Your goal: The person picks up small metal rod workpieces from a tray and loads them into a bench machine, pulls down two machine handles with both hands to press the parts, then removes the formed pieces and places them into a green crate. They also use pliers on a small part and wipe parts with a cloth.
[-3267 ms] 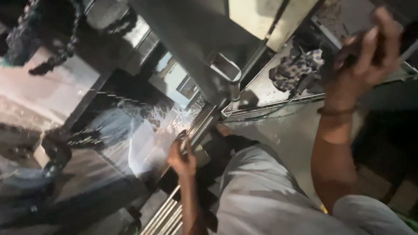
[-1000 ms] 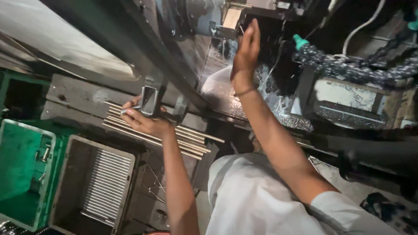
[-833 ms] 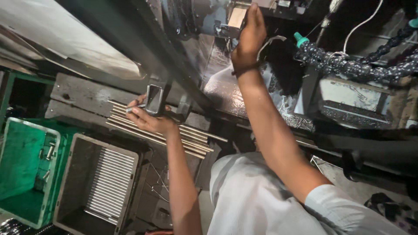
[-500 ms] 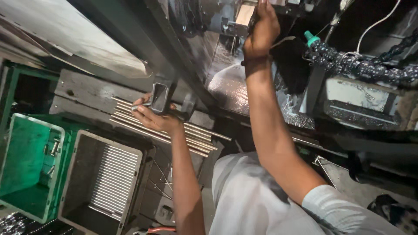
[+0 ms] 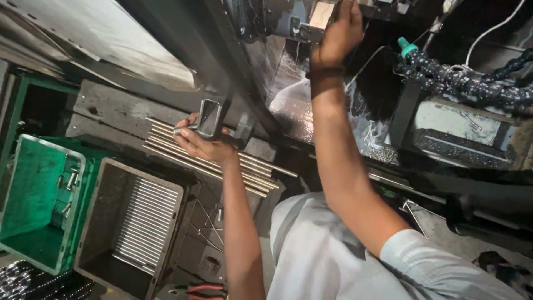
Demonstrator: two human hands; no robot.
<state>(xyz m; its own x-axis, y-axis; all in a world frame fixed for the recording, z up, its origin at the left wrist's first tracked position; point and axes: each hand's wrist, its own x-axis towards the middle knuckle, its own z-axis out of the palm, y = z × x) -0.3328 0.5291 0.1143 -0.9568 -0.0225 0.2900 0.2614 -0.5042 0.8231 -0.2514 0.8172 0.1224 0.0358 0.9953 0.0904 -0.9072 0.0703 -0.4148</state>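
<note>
My left hand [image 5: 202,145] is closed around the door handle [image 5: 210,118], a dark metal bracket on the machine's sliding door, and a short silvery pin shows at its fingertips. Right below it lies a row of long steel rods [image 5: 252,178] on a ledge. My right hand [image 5: 340,33] is stretched up into the machine and grips a pale metal block [image 5: 321,15] on the tooling head. The fingers of that hand curl over the block's far side, so the contact is partly hidden.
A grey crate [image 5: 94,222] holding several neatly stacked steel rods stands at lower left, beside a green crate [image 5: 33,194] with a few small metal parts. A black segmented coolant hose [image 5: 472,83] with a green tip runs at upper right. Wet swarf lies on the machine's sloped floor [image 5: 300,111].
Over the last second the view has drifted slightly; my right hand has reached a little higher onto the pale block. My left hand has stayed on the door handle.
</note>
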